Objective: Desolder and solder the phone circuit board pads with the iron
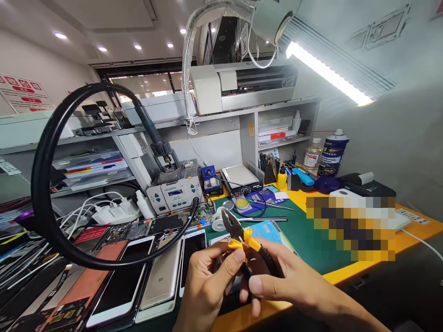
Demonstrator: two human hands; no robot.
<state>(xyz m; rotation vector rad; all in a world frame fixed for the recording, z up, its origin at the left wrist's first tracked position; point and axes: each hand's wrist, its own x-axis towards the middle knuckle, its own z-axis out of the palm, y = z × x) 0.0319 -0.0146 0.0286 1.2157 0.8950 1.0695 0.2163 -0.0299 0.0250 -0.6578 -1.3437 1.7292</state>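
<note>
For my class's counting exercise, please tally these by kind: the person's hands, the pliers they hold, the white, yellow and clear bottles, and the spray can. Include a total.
Left hand and right hand: 2
Pliers: 1
White bottles: 2
Yellow bottle: 1
Clear bottle: 1
Spray can: 1
Total: 8

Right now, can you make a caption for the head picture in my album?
Left hand and right hand on the pliers, phones lined up to the left.
</note>
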